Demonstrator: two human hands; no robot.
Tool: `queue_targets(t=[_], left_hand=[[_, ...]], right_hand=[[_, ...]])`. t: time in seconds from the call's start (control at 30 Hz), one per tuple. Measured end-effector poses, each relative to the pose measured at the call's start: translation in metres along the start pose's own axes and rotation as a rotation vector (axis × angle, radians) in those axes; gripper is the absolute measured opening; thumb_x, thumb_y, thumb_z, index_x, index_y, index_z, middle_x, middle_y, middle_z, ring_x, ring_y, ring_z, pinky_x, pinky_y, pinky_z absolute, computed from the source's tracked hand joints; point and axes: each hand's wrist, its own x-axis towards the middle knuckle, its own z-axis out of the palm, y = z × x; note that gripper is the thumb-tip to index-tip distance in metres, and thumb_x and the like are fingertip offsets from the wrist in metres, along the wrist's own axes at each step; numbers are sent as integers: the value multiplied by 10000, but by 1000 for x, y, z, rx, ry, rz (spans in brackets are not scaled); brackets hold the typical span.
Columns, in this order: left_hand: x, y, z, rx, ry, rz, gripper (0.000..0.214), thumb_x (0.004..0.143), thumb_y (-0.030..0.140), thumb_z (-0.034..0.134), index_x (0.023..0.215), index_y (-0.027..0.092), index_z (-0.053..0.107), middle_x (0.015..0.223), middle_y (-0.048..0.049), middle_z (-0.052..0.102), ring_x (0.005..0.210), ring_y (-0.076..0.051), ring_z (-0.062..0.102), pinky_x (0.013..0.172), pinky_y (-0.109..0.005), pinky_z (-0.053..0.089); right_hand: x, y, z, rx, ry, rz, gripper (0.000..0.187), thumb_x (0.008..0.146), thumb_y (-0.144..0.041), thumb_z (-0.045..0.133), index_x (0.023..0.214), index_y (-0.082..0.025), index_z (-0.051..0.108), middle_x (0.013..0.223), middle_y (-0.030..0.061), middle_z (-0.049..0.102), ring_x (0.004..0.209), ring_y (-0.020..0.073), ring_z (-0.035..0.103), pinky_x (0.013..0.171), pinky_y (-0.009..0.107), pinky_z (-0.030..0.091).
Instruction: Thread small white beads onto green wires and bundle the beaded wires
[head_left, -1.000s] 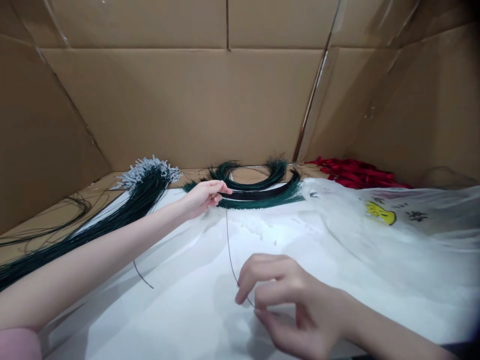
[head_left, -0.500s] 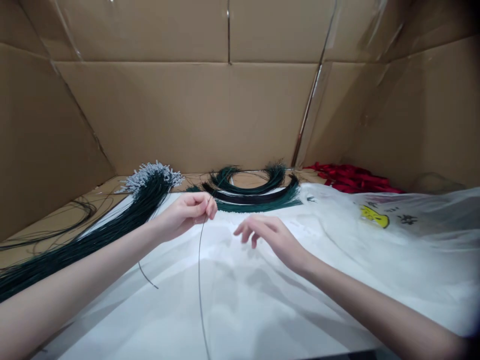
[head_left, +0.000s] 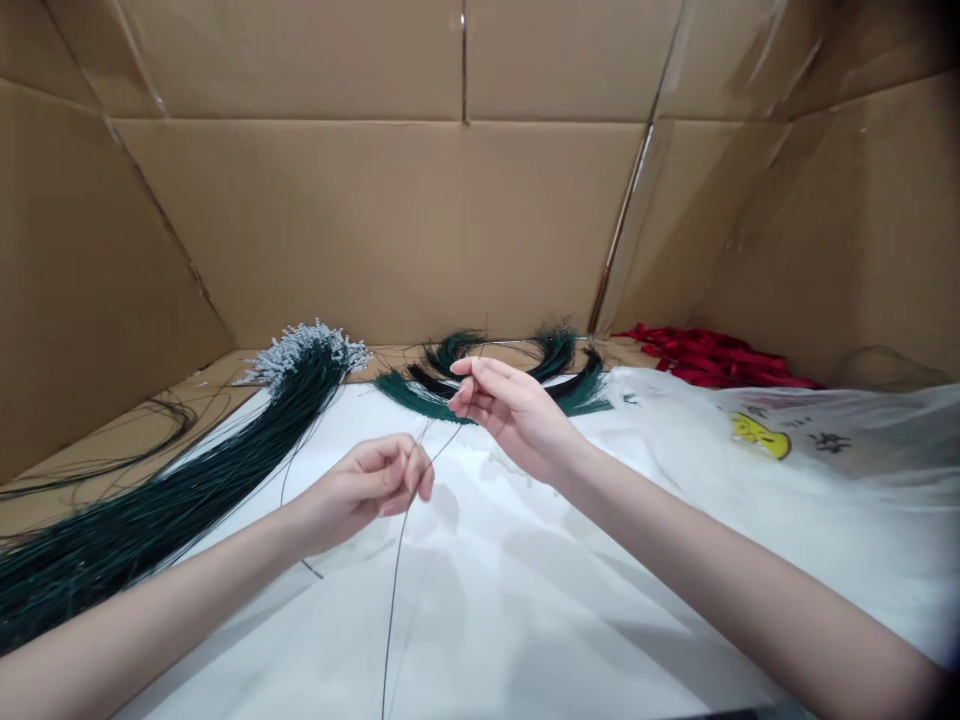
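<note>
A thin dark strand (head_left: 394, 590), wire or cord I cannot tell which, runs up from the bottom edge into my left hand (head_left: 382, 485). That hand is closed in a pinch around it, above the white sheet (head_left: 480, 620). From there the strand slants up and right to my right hand (head_left: 517, 415), whose thumb and fingertips are pinched on its upper part. To the left lies a thick bundle of dark green strands (head_left: 225, 465) with pale, beaded-looking tips (head_left: 307, 350). Curved bundles of green and black strands (head_left: 420, 395) lie behind my right hand and are partly hidden by it.
Cardboard walls (head_left: 375, 220) enclose the back and sides. A heap of red ribbon (head_left: 705, 355) sits at the back right. In front of it spreads a clear plastic bag (head_left: 862, 430) with a yellow print. Loose dark strands (head_left: 150, 430) lie at the left.
My right hand has moved up and left and closed on the upper part of the strand. My left hand has dropped lower, still holding the strand, which now bends between both hands.
</note>
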Motion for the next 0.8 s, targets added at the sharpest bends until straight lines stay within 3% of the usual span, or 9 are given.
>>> queue_targets(t=[0.1, 0.27, 0.43, 0.57, 0.7, 0.8], left_hand=[[-7, -1, -2, -13, 62, 36, 228, 931, 326, 602, 812, 140, 544, 926, -43, 582, 530, -29, 407, 559, -233, 245], [-17, -6, 3, 5, 87, -66, 224, 955, 328, 558, 840, 136, 563, 867, -22, 529, 538, -34, 407, 558, -226, 242], [-23, -7, 7, 183, 86, -62, 279, 954, 361, 562, 804, 127, 590, 776, -13, 502, 554, -63, 401, 552, -241, 253], [-27, -8, 9, 361, 72, -113, 337, 955, 418, 548, 795, 127, 611, 745, -20, 520, 569, -84, 414, 572, -252, 289], [-28, -4, 15, 479, 28, -210, 374, 947, 459, 541, 791, 131, 632, 748, -39, 547, 644, -123, 464, 607, -254, 345], [-23, 7, 19, 628, 61, -124, 365, 965, 462, 505, 888, 150, 678, 854, -63, 603, 782, -161, 532, 720, -266, 413]], right_hand=[[-8, 6, -2, -60, 12, -40, 174, 908, -313, 659, 916, -162, 744, 805, 6, 691, 788, 100, 656, 762, 221, 503], [-11, 12, -3, -136, 47, -91, 201, 896, -357, 678, 953, -182, 760, 898, 23, 694, 878, 114, 640, 799, 232, 496], [-17, 12, 1, -180, 76, -92, 183, 891, -355, 680, 885, -191, 761, 875, 13, 671, 827, 105, 602, 764, 229, 482], [-23, 8, 3, -104, 87, -73, 143, 871, -332, 696, 840, -199, 738, 990, 22, 672, 934, 135, 605, 858, 275, 492], [-28, 8, 0, -53, 18, -55, 150, 869, -305, 694, 797, -176, 716, 896, 26, 670, 888, 147, 648, 869, 296, 494], [-31, 13, -5, -42, -138, -6, 194, 881, -292, 675, 749, -152, 698, 790, 23, 664, 747, 140, 665, 778, 283, 492]])
